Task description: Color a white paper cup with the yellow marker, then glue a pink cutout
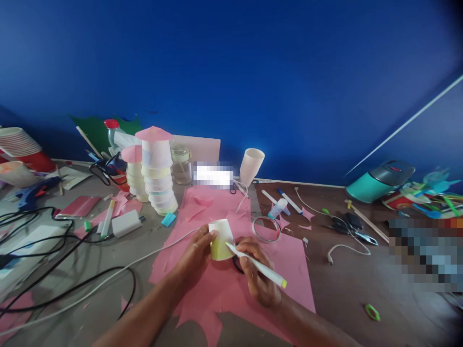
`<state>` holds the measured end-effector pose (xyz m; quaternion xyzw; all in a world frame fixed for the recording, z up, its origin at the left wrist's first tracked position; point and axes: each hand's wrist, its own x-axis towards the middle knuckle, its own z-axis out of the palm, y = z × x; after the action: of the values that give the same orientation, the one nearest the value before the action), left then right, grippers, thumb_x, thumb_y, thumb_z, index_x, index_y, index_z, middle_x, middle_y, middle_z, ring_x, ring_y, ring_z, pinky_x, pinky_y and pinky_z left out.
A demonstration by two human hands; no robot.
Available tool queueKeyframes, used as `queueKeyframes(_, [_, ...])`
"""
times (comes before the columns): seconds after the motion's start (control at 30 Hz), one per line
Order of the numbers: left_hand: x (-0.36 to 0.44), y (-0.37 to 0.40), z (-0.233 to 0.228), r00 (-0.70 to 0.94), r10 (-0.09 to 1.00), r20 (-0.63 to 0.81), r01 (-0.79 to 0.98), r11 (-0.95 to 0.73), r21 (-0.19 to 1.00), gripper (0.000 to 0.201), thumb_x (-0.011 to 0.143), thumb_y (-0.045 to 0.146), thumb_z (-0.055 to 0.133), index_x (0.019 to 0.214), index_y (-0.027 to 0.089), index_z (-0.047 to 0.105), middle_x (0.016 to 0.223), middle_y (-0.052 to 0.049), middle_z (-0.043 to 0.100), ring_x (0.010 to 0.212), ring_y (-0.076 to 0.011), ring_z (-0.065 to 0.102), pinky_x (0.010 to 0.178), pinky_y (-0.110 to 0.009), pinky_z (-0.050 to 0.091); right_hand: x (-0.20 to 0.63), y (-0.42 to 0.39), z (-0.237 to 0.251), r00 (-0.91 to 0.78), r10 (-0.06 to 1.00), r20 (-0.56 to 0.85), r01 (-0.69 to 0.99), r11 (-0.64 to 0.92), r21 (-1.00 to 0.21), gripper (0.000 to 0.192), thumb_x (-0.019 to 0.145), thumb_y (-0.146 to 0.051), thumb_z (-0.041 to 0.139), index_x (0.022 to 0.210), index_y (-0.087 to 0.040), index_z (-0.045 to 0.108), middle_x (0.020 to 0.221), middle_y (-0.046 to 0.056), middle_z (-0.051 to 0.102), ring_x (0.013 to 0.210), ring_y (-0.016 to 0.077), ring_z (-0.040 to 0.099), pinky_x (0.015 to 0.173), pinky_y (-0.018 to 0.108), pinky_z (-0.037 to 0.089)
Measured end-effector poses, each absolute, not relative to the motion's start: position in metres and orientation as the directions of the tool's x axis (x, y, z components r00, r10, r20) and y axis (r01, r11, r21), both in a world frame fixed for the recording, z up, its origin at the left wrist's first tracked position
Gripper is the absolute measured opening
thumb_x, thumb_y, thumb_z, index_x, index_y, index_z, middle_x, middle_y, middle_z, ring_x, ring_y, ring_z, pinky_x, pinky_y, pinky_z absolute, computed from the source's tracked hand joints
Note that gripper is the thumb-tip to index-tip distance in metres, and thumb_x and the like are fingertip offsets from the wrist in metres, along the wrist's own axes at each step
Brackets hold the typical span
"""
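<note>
Highlighter (257, 265) tip against held cup (221, 239)

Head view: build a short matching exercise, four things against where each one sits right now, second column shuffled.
Things:
1. paper cup
2. marker
3. tape ring
4. stack of cups

Places:
A. flat on the pink paper sheet, right of the hands
B. standing behind the sheet's left corner
C. held in the left hand
D. held in the right hand

Pairs: 1-C, 2-D, 3-A, 4-B
</note>
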<state>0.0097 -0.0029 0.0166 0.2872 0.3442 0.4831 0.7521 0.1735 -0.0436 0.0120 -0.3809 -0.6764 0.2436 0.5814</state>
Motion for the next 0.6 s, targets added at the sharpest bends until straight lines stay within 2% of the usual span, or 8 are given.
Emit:
queueKeyframes(0.3, [0.0077, -0.0039, 0.0151, 0.321, 0.919, -0.228, -0.518, 0.372, 0.77, 0.027, 0.081, 0.035, 0.074, 0.102, 0.019, 0.066, 0.082, -0.003, 0.069, 0.077, -0.018, 0.064, 0.064, -0.025, 0.044, 0.1715, -0.0413, 0.0146, -0.114, 0.747, 0.655, 0.285, 0.656, -0.699, 0.013, 0.099, -0.026, 0.048, 0.1, -0.025, 0.06, 0.081, 0.002, 0.062, 0.082, 0.0197, 0.066, 0.067, 0.031, 0.054])
queueKeyframes(0.6, [0.0087, -0.0043, 0.0177, 0.303, 0.923, -0.237, -0.499, 0.366, 0.785, 0.022, 0.081, 0.034, 0.073, 0.098, 0.022, 0.067, 0.079, -0.001, 0.068, 0.075, -0.0183, 0.064, 0.064, -0.026, 0.044, 0.1714, -0.042, 0.0172, -0.121, 0.763, 0.635, 0.322, 0.636, -0.701, 0.012, 0.097, -0.023, 0.048, 0.1, -0.026, 0.06, 0.08, 0.002, 0.063, 0.08, 0.0208, 0.066, 0.067, 0.033, 0.054])
